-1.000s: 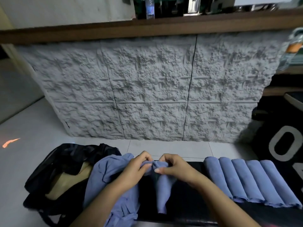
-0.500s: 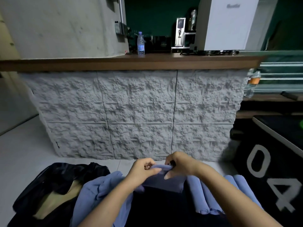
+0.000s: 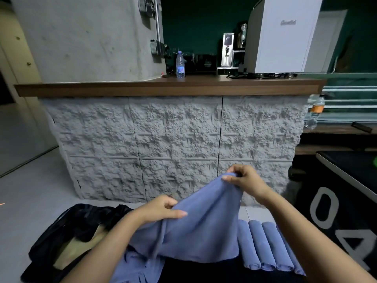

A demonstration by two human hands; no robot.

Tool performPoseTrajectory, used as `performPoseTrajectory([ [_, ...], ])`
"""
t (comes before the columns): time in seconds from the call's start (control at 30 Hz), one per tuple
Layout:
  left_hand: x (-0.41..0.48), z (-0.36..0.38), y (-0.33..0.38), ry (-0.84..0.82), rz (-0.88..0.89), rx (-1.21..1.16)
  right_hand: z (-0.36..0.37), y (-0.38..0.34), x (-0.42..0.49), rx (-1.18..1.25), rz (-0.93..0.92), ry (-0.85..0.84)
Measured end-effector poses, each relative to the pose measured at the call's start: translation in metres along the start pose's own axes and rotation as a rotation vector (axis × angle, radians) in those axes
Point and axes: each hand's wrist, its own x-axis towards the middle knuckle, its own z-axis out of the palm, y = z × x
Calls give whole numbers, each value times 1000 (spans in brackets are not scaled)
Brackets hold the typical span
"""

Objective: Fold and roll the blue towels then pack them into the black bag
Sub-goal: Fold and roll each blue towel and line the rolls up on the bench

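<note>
A blue towel [image 3: 200, 227] hangs spread between my two hands above the dark work surface. My left hand [image 3: 161, 209] pinches its lower left corner. Higher and farther right, my right hand [image 3: 246, 180] pinches the other corner. Rolled blue towels [image 3: 263, 246] lie side by side at the right, partly hidden behind the raised towel and my right forearm. A loose heap of blue towels [image 3: 134, 266] lies under my left forearm. The black bag [image 3: 81, 223] sits open on the floor at the left, showing a pale lining.
A grey stone-textured counter [image 3: 173, 144] with a wooden top stands straight ahead. On it are a water bottle [image 3: 180, 65] and a white machine [image 3: 283, 35]. A black panel with white numerals [image 3: 334, 211] stands at the right. Pale floor [image 3: 30, 190] stretches to the left.
My hands moved apart and the towel opened out between them; my right hand rose up and to the right. The view tilted upward, revealing the counter top.
</note>
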Motion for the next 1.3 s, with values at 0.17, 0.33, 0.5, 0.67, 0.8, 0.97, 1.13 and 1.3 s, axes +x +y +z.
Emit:
performPoseTrajectory([
  [0.17, -22, -33, -29, 199, -124, -111, -21, 25, 3, -138, 79, 175],
  [0.33, -10, -28, -15, 657, -62, -286, -23, 18, -8, -17, 90, 42],
  [0.5, 14, -9, 45, 625, 128, -253, 3, -25, -19, 89, -49, -277],
  [0.67, 31, 11, 88, 536, 245, -120, 41, -42, -4, -174, -252, -237],
  [0.8, 23, 9, 75, 445, 177, -225, 46, -40, -1, -277, -283, -149],
  [0.97, 11, 30, 37, 295, 60, -264, 42, -41, -3, -155, -280, -41],
  [1.13, -17, 21, -14, 214, -100, -337, -1, -21, 2, -74, -184, 223],
  [1.3, -11, 4, 5, 477, -6, -495, -7, -14, -15, 4, -53, -215],
])
